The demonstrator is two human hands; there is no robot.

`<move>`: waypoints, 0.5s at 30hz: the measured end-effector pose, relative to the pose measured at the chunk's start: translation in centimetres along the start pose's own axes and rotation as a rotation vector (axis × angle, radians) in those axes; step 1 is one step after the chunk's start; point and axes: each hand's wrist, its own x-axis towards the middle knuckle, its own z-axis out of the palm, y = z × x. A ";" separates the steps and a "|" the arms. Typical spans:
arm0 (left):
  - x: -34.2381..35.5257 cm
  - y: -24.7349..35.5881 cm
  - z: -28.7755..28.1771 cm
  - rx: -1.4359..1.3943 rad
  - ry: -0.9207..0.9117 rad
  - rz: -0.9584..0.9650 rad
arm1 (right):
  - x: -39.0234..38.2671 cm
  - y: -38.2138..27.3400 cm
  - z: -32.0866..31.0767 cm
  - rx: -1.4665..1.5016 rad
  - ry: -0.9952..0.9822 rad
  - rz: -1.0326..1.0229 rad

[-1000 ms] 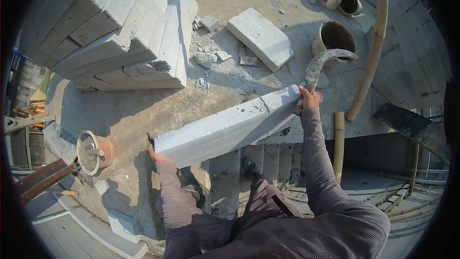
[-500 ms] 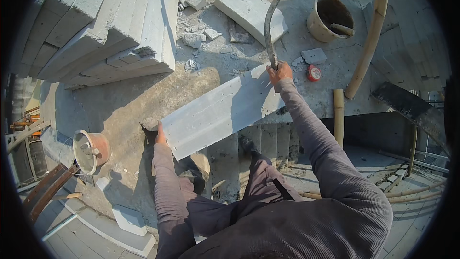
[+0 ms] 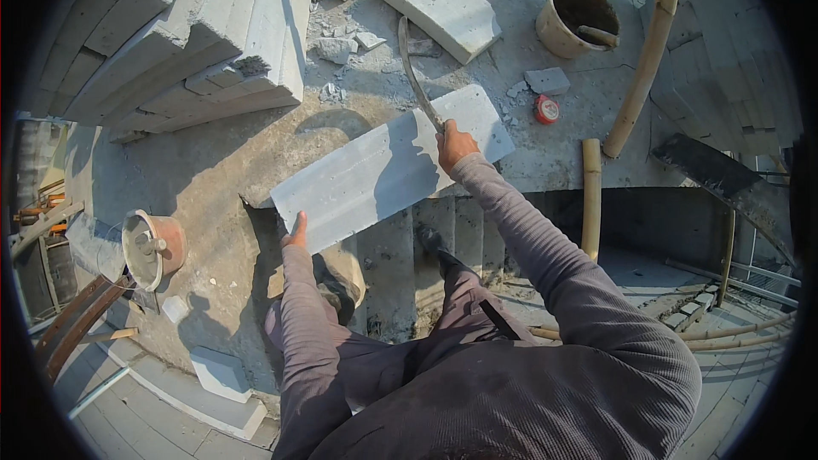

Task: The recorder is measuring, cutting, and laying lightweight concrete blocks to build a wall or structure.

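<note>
A long pale-grey lightweight concrete block (image 3: 341,183) lies slantwise in front of me, over the edge of the concrete floor. My left hand (image 3: 295,232) grips its near left end, thumb up along the edge and the other fingers mostly hidden. My right hand (image 3: 457,146) is closed around the lower end of a curved metal blade (image 3: 412,72), above the block's right part. The blade points away from me and bends leftward. My grip hides its handle. Shadows of the hand and blade fall across the block and floor.
Stacked blocks (image 3: 200,43) rise at left; another block (image 3: 439,4) lies beyond, near rubble. A bucket (image 3: 558,30), red tape measure (image 3: 546,109) and bamboo pole (image 3: 645,68) are at right. An orange bucket (image 3: 170,243) stands left. Below the floor edge are steps (image 3: 388,281).
My right hand has moved left along the block with the blade, uncovering the block's right end. The blade's tip has swung left. My left hand keeps its hold; the whole view has shifted slightly.
</note>
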 end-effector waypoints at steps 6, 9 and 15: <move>-3.5 1.4 -0.8 -0.296 -0.222 -0.051 | 3.0 -2.3 -2.4 -0.016 -0.151 0.127; -3.9 1.5 -0.6 -0.287 -0.187 -0.038 | 3.7 -2.9 -3.5 0.040 -0.395 0.323; -3.9 1.3 -0.4 -0.314 -0.219 -0.006 | -4.6 2.9 -0.7 -0.160 -0.091 0.029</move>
